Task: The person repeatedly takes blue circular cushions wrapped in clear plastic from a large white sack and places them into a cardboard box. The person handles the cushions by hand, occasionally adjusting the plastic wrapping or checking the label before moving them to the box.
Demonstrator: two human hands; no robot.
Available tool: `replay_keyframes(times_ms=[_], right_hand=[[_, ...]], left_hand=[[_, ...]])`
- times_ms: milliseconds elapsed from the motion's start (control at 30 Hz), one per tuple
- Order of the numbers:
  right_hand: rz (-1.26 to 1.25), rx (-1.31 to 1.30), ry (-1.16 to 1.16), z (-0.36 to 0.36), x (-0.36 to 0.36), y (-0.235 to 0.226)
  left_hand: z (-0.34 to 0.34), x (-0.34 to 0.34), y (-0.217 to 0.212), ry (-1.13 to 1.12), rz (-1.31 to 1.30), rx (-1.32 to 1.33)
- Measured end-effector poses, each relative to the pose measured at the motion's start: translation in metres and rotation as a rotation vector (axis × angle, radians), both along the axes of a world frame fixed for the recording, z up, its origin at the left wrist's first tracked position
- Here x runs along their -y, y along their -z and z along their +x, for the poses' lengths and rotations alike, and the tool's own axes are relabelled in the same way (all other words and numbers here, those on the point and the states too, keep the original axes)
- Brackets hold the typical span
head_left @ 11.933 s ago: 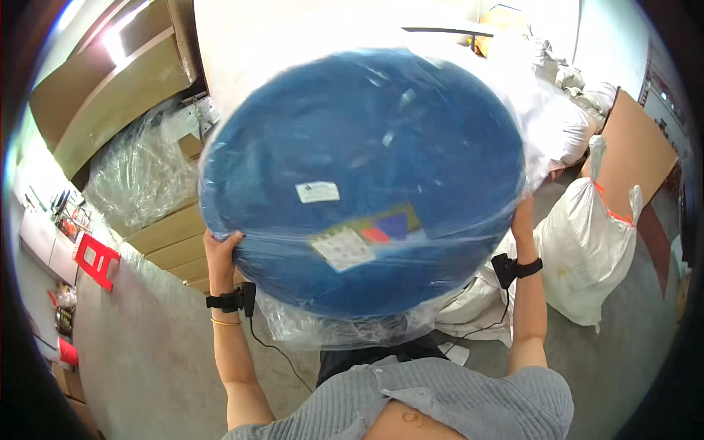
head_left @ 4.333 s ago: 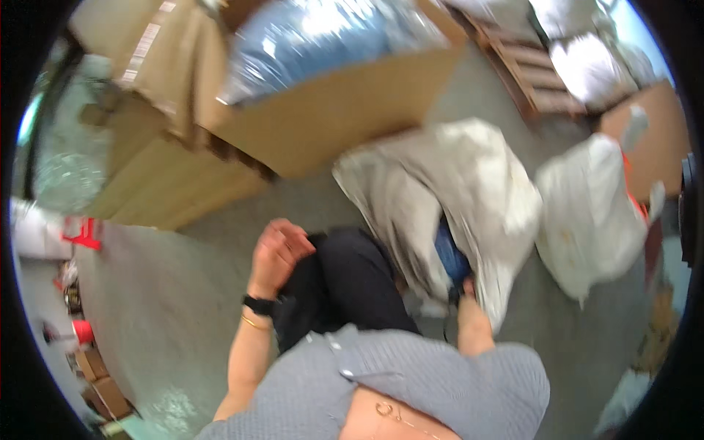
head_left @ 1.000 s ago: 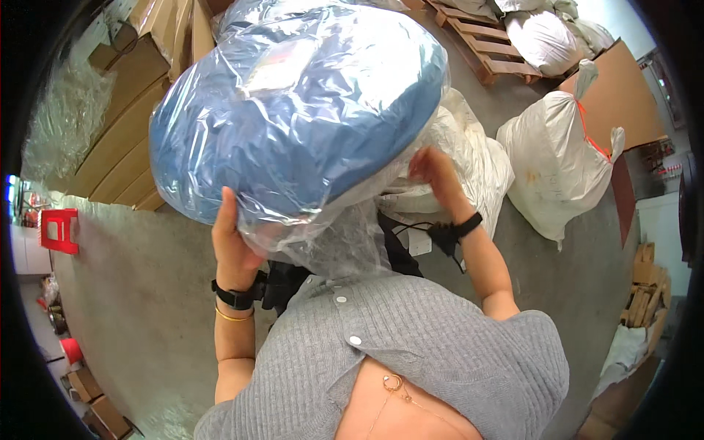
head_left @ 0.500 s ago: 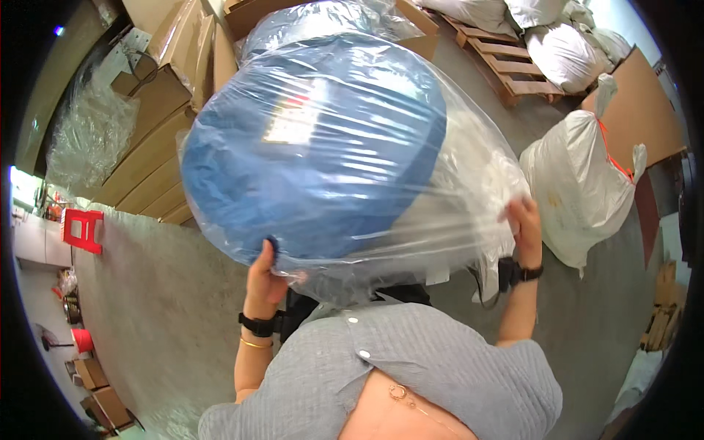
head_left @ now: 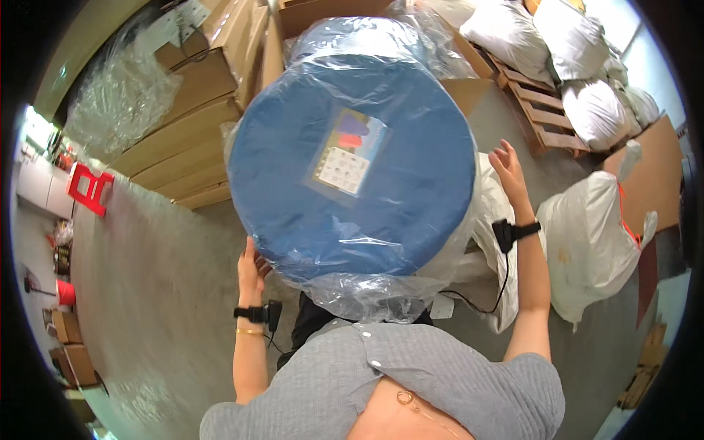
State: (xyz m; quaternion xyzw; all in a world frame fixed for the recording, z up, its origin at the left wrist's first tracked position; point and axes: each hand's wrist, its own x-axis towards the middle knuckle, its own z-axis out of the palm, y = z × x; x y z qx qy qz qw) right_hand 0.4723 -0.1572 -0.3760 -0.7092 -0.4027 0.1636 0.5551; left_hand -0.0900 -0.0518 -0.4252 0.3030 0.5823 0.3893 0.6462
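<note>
A big round blue cushion [head_left: 359, 169] wrapped in clear plastic fills the middle of the head view, its flat face turned up toward me with a paper label [head_left: 345, 158] on it. My left hand [head_left: 251, 268] presses against its lower left edge. My right hand [head_left: 507, 167] is at its right edge with the fingers spread, touching the plastic or just off it. Both wrists wear black bands with a cable. Loose plastic hangs below the cushion over my lap.
A second wrapped blue cushion [head_left: 352, 33] lies in an open cardboard box behind. Stacked cardboard boxes [head_left: 183, 139] stand at left, a wooden pallet [head_left: 543, 110] and white sacks [head_left: 587, 235] at right, a red stool [head_left: 88, 187] far left. Grey concrete floor lies around me.
The cushion has turned from tilted on edge to flat face up and moved up in front of me. My right hand has slid from lower on the bag to the right rim.
</note>
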Motion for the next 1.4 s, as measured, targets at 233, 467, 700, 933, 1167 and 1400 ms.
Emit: replay_keyframes(times_ms=[233,467,700,933,1167,1400], right_hand=[[-0.161,-0.576,-0.246,-0.036,-0.081,0.003],[0.165,-0.431,-0.169,-0.074,-0.020,-0.051],[0.583,-0.450,-0.137,-0.085,0.021,-0.095],[0.671,-0.719,-0.048,-0.085,0.029,-0.053],[0.691,-0.611,-0.070,-0.080,0.035,-0.022],[0.685,-0.711,-0.041,-0.071,0.051,-0.003]], left_hand=[[0.055,-0.018,0.023,-0.267,0.274,0.031],[0.053,-0.013,0.013,-0.357,0.361,0.203],[0.045,-0.035,-0.059,-0.307,0.667,0.455],[0.024,-0.038,-0.069,-0.192,0.825,0.431],[0.002,-0.034,-0.053,-0.139,0.873,0.448],[0.002,-0.026,-0.047,-0.064,0.908,0.412]])
